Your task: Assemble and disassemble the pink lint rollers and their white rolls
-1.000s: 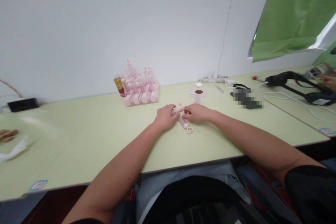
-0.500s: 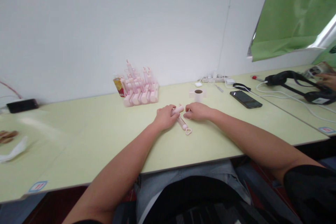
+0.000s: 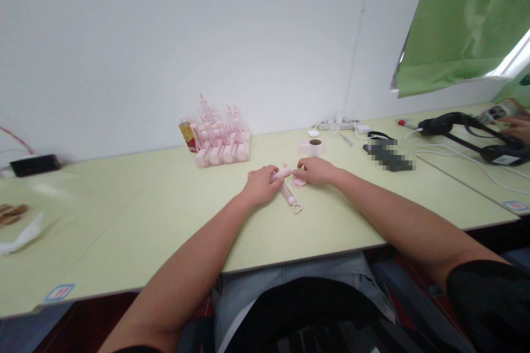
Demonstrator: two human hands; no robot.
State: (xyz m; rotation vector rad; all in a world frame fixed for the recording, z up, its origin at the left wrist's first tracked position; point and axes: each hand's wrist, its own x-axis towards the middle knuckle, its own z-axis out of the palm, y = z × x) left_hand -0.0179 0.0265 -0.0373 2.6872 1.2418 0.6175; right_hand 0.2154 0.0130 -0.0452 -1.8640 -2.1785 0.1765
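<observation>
My left hand [image 3: 263,184] is closed around a pale pink cylinder [image 3: 282,173], which points to the right above the table. Below its fingers lies a clear pink tube [image 3: 287,194] with a heart-shaped loop [image 3: 297,208] at its near end. Just to the right, my right hand [image 3: 315,170] has its fingers curled together in a pinch by the cylinder's end. Under those fingertips is a flat, round pink piece [image 3: 298,181]; whatever they pinch is too small to make out.
Pink blocks and clear tubes [image 3: 223,146] stand grouped by the wall, beside a yellow-red package [image 3: 188,135]. A roll of clear tape [image 3: 315,146] sits beyond my right hand. Rightward are a pixelated dark object [image 3: 388,155], cables, a black headset [image 3: 455,127] and another person's hand [image 3: 517,127].
My right hand has shifted slightly up and right, uncovering more of the round pink piece. My left hand and the cylinder stay put.
</observation>
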